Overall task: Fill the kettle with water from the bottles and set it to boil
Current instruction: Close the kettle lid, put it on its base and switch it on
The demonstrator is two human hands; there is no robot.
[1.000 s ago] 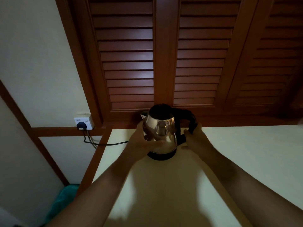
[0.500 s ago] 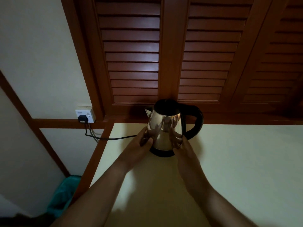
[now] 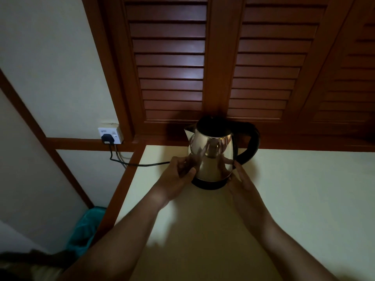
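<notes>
Right of the wall socket (image 3: pixel 110 133): electric kettle (image 3: pixel 211 157), upright on its black power base (image 3: pixel 209 184), near the back edge of the cream tabletop (image 3: pixel 304 189) and close under the louvred shutters (image 3: pixel 168 67).
Kettle axis: spout (image 3: pixel 187 131) points toward the socket and handle (image 3: pixel 251 142) points away from it. The spout-to-handle line runs roughly along the tabletop's back edge.
Left hand (image 3: pixel 176 177): between the socket and the kettle, at the lower flank on the spout side. Fingers are curled, with the thumb tip at the steel wall. Blur hides whether it pinches anything or only touches.
Right hand (image 3: pixel 243 183): on the side of the kettle away from the socket, below the handle. Fingers are fairly straight, laid against the lower body and the base's rim, holding nothing.
Power: plug (image 3: pixel 107 137) sits in the socket. The cord (image 3: pixel 142 164) runs from it toward the base and passes out of sight behind the left hand. The socket's own rocker is too small to read.
Governing relation: the handle lies above and just beyond the right hand's fingertips, well apart from the left hand, so the right hand is the nearer one for any move at the handle.
Step in hand (judgement): steadying or squaring the kettle on its base with both hands.
Next move (judgement): pressing the boil switch, which is not visible. If it sits by the handle, it is a short reach upward for the right hand.
Not shown: bottles and water level. The kettle's top is too dark to tell whether the lid is closed.
</notes>
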